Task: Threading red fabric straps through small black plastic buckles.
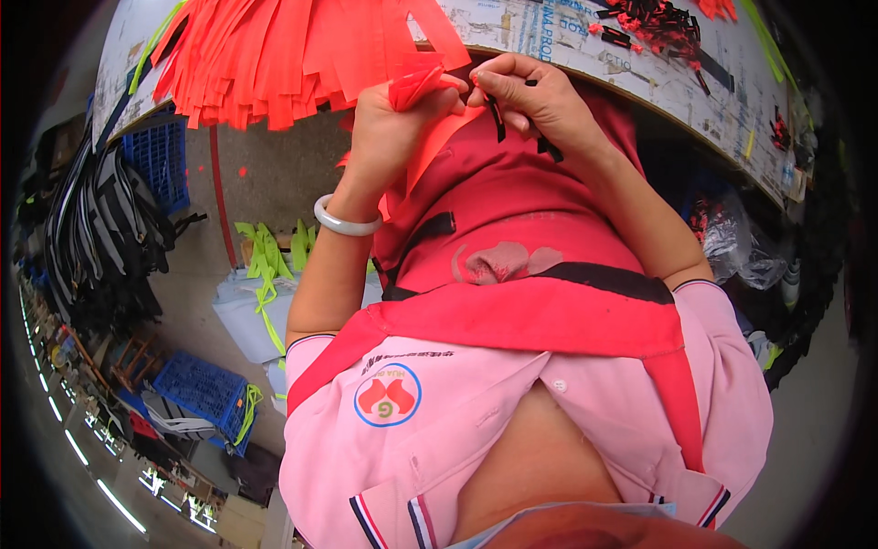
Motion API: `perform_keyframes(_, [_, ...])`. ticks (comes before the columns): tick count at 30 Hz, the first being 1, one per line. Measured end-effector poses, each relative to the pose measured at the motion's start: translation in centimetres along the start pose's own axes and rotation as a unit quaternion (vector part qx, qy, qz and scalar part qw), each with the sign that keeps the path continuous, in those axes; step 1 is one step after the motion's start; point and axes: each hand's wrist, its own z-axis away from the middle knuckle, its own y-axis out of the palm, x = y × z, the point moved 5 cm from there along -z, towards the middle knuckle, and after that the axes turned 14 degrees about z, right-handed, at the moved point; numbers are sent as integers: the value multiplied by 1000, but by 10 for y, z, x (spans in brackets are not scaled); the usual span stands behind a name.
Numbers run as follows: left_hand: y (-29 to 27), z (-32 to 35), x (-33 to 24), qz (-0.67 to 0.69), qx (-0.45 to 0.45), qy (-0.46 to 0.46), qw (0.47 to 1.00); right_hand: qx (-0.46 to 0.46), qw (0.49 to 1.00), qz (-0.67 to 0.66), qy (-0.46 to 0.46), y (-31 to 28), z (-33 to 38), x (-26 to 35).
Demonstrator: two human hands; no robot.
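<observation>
My left hand point(389, 133), a pale bangle point(347, 218) on its wrist, is closed round a red-orange fabric strip point(414, 89), which is folded over at the top. Part of the strip hangs down below the hand against the red apron point(512, 206). Close by on the right, my right hand point(547, 102) is closed with thumb and forefinger pinched together. Short black strips point(499, 121) stick out from between its fingers. A small red bit shows at the fingertips, too small to make out. The two hands nearly touch, just off the table's near edge.
Many red-orange strips point(265, 59) hang over the near edge of the table point(489, 23). A pile of short black pieces with red bits point(654, 32) lies at the right. Black and grey straps point(105, 229) hang at the left, beside a blue crate point(155, 160). Another blue crate point(197, 389) stands lower left.
</observation>
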Motion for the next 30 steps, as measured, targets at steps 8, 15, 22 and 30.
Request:
perform_keyframes(8, [8, 5, 5, 4, 8, 39, 999, -14, 999, 35, -7, 2, 0, 1])
perform_keyframes(15, [8, 5, 9, -1, 26, 49, 998, -25, 998, 40, -31, 6, 1, 2])
perform_keyframes(22, [9, 8, 6, -29, 19, 66, 997, -20, 997, 68, 7, 10, 0, 3])
perform_keyframes(30, [2, 9, 9, 33, 32, 51, 998, 6, 997, 49, 66, 14, -2, -14])
